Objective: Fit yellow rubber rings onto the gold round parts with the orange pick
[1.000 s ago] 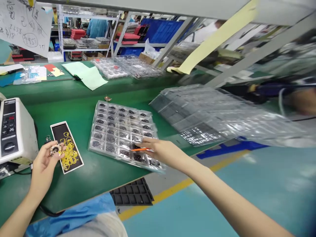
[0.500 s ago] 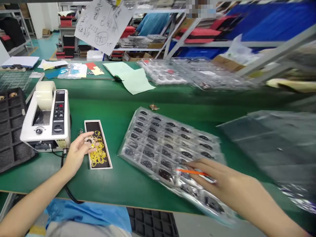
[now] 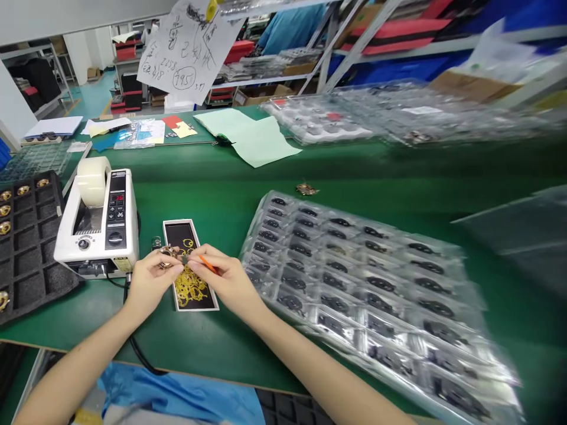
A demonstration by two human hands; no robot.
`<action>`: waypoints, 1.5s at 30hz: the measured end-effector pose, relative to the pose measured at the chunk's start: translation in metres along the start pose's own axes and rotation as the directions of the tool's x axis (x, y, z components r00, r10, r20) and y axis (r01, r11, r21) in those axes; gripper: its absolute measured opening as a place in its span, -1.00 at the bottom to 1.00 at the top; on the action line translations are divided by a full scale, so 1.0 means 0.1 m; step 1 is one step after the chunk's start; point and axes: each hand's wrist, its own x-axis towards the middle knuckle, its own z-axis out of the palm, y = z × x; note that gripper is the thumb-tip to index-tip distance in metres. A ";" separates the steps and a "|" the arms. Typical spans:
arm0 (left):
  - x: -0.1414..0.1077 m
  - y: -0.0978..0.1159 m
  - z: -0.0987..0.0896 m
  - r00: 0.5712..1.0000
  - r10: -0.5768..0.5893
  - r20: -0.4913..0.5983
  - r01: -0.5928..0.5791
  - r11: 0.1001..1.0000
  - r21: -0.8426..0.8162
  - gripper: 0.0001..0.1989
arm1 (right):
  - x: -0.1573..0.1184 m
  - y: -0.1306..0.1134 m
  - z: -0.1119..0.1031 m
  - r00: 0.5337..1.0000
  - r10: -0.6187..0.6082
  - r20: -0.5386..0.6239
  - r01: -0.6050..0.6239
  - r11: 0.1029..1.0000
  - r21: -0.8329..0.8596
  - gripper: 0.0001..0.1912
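Above a narrow white-rimmed box (image 3: 214, 299) of yellow rings (image 3: 191, 288), my two hands meet at the fingertips. My left hand (image 3: 150, 283) pinches a round gold-and-silver metal piece (image 3: 167, 252), its details too small to make out. A slim orange tool (image 3: 208, 265) sticks out from the closed fingers of my right hand (image 3: 230, 286). A small dark part (image 3: 185, 259) shows at the right fingertips, close beside the metal piece. To the right lies a clear plastic tray (image 3: 305, 316) with dark parts in its compartments.
A white tape dispenser (image 3: 100, 221) stands left of the box, its black cable running down the bench. Further left, a black foam tray (image 3: 33, 254) holds several gold pieces. Another small metal piece (image 3: 306, 189) lies behind the clear tray. Green paper (image 3: 250, 139) rests on the back ledge.
My right hand has moved left from the clear tray to beside my left hand, with the orange tool still in it. The dark part now shows at its fingertips. The view has shifted left.
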 end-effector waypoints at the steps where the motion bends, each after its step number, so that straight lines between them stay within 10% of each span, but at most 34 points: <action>1: 0.00 0.00 0.01 1.000 -0.006 -0.015 0.006 1.000 0.005 -0.86 | -0.02 0.02 0.01 1.000 0.011 -0.002 -0.011 1.000 0.021 -0.65; 12: -0.01 0.02 0.02 0.998 -0.010 0.060 0.000 0.986 0.164 -0.87 | -0.09 -0.01 -0.04 0.998 0.067 0.000 -0.067 0.998 0.022 -0.70; 22: -0.06 0.11 0.03 0.923 -0.203 0.326 0.261 0.955 -0.143 -0.46 | -0.05 0.00 -0.11 0.985 0.076 -0.155 -0.070 0.997 0.040 -0.83; 45: -0.09 0.05 0.09 0.922 -0.094 0.376 0.154 0.979 -0.133 -0.58 | -0.12 0.01 0.09 0.961 -0.054 -0.273 0.027 0.995 -0.099 -0.86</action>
